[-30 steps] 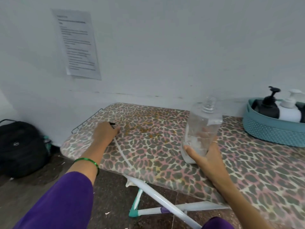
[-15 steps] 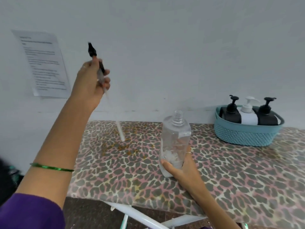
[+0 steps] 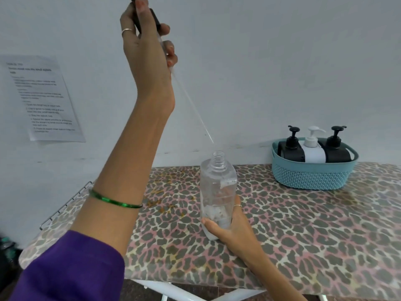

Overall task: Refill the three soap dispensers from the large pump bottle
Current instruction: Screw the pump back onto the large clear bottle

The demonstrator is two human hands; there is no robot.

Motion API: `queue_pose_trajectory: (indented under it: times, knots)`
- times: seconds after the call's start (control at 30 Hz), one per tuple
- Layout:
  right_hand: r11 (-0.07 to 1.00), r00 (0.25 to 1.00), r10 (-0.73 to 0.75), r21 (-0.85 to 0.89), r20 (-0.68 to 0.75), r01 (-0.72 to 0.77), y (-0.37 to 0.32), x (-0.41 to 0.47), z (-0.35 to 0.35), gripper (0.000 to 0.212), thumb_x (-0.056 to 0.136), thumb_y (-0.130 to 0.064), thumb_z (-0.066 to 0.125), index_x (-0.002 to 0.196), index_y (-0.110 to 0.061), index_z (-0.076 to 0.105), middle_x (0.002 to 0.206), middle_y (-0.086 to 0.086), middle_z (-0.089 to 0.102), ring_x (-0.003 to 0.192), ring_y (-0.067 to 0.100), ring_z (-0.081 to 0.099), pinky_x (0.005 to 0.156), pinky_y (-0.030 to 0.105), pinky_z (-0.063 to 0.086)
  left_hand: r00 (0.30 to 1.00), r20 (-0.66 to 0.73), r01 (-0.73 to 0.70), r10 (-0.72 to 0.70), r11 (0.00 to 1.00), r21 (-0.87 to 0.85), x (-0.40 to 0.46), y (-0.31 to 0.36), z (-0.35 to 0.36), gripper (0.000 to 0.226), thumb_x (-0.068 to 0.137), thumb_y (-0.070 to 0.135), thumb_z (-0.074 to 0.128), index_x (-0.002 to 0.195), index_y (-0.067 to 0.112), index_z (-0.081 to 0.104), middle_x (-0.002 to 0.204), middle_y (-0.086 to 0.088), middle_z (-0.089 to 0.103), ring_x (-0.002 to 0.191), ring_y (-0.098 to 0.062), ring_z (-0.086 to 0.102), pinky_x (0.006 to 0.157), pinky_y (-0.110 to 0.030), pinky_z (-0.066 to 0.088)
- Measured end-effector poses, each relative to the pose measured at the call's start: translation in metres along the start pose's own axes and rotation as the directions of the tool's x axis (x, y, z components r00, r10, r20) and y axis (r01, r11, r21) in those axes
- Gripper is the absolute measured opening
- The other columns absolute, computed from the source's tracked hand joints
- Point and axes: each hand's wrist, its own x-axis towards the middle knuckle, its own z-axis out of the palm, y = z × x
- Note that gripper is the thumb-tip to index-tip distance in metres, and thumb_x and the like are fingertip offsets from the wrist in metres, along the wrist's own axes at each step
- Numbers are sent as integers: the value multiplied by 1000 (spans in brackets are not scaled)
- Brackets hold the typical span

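nearest, the right hand (image 3: 231, 228) has its fingers (image 3: 237, 206) wrapped round the base of one clear plastic pump bottle (image 3: 218, 192), squarish with a ribbed open neck and standing upright on the leopard-print bench (image 3: 303, 224). above it the left hand (image 3: 147, 53) is raised high, fingers closed round one black pump head (image 3: 155, 18) whose thin clear dip tube (image 3: 193, 107) slants down, its tip just above the bottle's mouth. farthest, three soap dispensers (image 3: 313, 148), two black and one white, stand in one teal perforated basket (image 3: 312, 177) by the wall.
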Motion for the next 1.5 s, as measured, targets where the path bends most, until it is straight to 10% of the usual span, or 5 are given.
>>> queue_pose_trajectory:
  times: [0.53, 0.9, 1.5]
  knots:
    - [1000, 1000, -6, -17, 19, 7, -4, -1, 0, 69, 69, -49, 77, 116, -60, 27, 109, -42, 51, 103, -19, 52, 75, -3, 39, 988, 148, -64, 51, 995, 83, -32, -18, 3, 21, 104, 20, 40, 118, 9, 51, 79, -6, 52, 54, -11, 41, 50, -21, 35]
    - [1000, 999, 14, 12, 34, -14, -6, -6, 6, 65, 70, -48, 77, 114, -54, 31, 111, -25, 54, 98, -16, 55, 73, 0, 42, 898, 435, -141, -69, 891, 431, -95, -51, -38, 25, 100, 25, 48, 124, 17, 51, 97, 1, 65, 87, -12, 66, 83, -34, 55]
    - [1000, 999, -21, 23, 39, 20, -4, 1, 1, 75, 70, -48, 79, 116, -69, 23, 112, -37, 53, 104, -13, 56, 78, 2, 44, 914, 388, -115, -118, 841, 529, -116, -67, -62, 30, 94, 34, 56, 123, 29, 53, 105, 17, 66, 102, -5, 66, 92, -35, 54]
